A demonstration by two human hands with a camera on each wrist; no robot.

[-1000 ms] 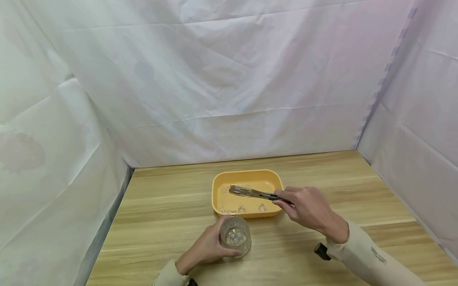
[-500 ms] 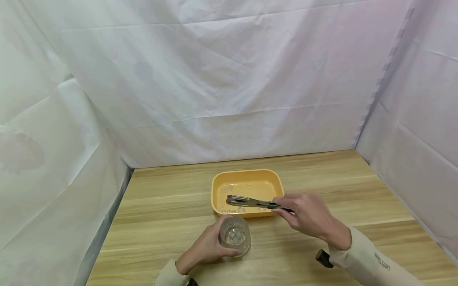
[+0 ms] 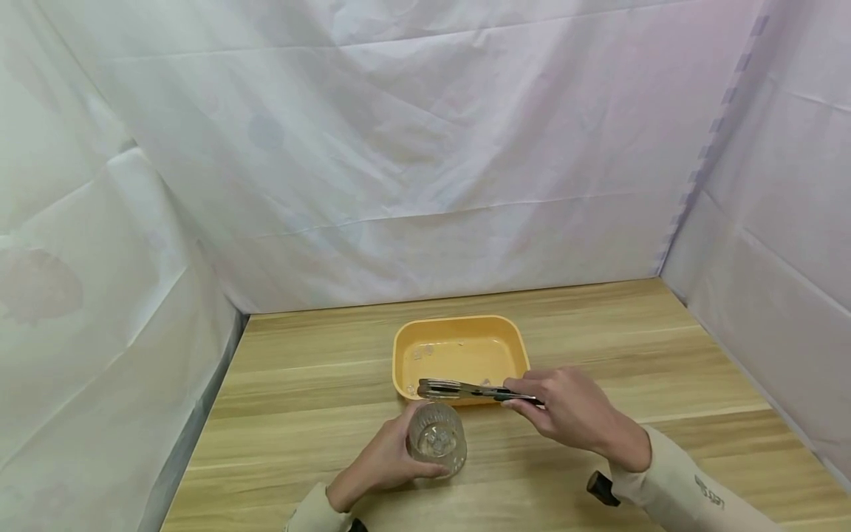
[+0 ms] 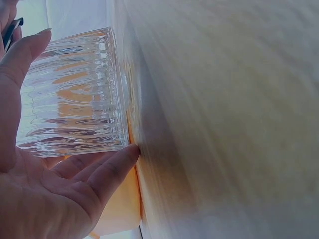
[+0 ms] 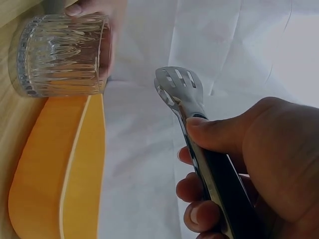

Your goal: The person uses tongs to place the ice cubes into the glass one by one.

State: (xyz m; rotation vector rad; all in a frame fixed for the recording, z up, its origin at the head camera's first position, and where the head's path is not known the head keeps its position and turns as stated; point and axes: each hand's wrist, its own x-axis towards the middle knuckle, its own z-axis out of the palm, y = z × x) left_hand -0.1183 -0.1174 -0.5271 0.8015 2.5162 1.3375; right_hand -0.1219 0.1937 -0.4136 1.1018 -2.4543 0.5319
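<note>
My left hand (image 3: 385,459) holds a clear ribbed glass (image 3: 455,457) upright on the table, thumb on one side and fingers on the other. Clear ice-like pieces (image 3: 437,441) lie inside it. My right hand (image 3: 573,411) grips metal food tongs (image 5: 185,89) with slotted heads and a dark handle. The tongs' heads lie close together above the near side of a yellow tray (image 3: 465,321), just behind the glass. I cannot tell whether anything sits between them. Small clear pieces (image 3: 428,349) lie in the tray, some covered by the tongs.
The wooden table (image 3: 299,384) carries the tray and glass. White cloth (image 3: 425,148) hangs behind the table and along both sides. A dark wrist-worn device (image 3: 602,488) sticks out below my right sleeve.
The tongs in my right hand have moved back from the tray's middle toward its near rim, closer to the glass. Clear pieces at the tray's left have come into sight. My left hand stays still.
</note>
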